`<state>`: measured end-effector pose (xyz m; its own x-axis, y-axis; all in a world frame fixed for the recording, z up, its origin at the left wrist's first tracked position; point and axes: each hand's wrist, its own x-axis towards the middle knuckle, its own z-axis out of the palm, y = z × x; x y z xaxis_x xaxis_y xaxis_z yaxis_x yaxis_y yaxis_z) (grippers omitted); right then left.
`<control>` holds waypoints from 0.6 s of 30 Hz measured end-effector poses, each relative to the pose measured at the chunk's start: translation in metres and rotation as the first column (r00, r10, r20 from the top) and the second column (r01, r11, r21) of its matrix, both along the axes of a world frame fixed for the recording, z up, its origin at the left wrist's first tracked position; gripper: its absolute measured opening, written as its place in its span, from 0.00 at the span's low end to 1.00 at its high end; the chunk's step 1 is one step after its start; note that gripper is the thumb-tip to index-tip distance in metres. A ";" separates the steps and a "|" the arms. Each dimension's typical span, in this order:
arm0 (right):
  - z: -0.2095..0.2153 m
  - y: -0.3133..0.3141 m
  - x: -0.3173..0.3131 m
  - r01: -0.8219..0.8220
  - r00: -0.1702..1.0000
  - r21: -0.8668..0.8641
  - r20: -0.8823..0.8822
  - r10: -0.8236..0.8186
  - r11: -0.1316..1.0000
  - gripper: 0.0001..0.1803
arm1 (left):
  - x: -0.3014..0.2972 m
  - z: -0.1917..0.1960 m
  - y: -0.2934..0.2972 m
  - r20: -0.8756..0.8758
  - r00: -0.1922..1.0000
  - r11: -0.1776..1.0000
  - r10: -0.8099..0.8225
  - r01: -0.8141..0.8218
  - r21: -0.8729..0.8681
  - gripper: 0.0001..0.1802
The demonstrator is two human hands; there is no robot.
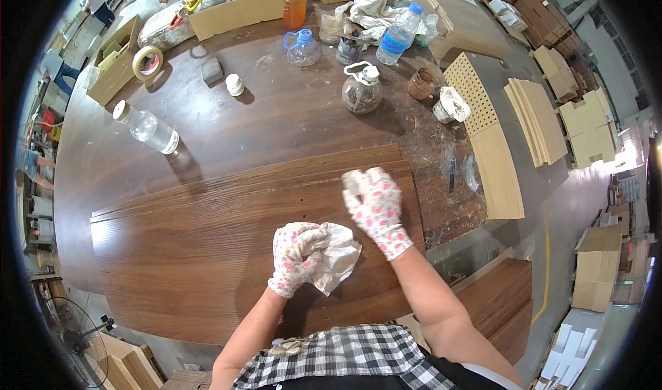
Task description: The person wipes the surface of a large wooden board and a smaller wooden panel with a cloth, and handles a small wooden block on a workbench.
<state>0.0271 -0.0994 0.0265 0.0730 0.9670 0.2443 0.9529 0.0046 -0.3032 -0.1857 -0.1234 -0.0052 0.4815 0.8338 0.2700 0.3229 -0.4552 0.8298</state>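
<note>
Both my hands wear white gloves with pink spots. My left hand (295, 257) is closed around a crumpled white cloth (339, 257), which rests on the top wood-grain brown board (200, 259). Toward the right end of that board is my right hand (376, 207), palm down with its fingers curled in. Whatever it holds, if anything, is hidden under the fingers. Small dark holes (303, 216) dot the board between the hands. Behind it, the edges of more brown boards (276, 171) show in the stack.
Beyond the boards stand a clear bottle (153, 133), a small white-capped jar (234, 85), a tape roll (147, 64), a round jug (362, 90), a blue-capped water bottle (400, 37) and a brown-stained cup (421, 84). A perforated panel (472, 97) borders the right. A fan (76, 342) stands lower left.
</note>
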 end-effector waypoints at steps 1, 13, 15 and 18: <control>-0.002 0.002 -0.004 -0.039 0.999 0.046 -0.015 0.039 0.998 0.14 | -0.001 0.001 0.001 0.013 1.000 1.000 -0.006 0.007 -0.008 0.23; 0.007 0.007 0.062 -0.263 0.952 -0.021 -0.170 0.255 0.965 0.13 | -0.004 -0.001 0.000 -0.005 1.000 1.000 -0.005 0.005 0.005 0.24; 0.006 0.013 0.049 -0.331 0.925 -0.013 -0.202 0.322 0.943 0.14 | 0.000 -0.002 0.000 0.013 1.000 1.000 -0.011 0.011 -0.008 0.24; 0.016 0.019 0.055 -0.384 0.915 -0.085 -0.165 0.367 0.919 0.15 | -0.002 -0.003 0.002 0.028 1.000 1.000 -0.011 0.011 0.005 0.25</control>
<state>0.0819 -0.0799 0.0429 -0.2752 0.9502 0.1460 0.8337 0.3115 -0.4559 -0.1878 -0.1214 -0.0082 0.4829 0.8271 0.2878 0.2945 -0.4629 0.8361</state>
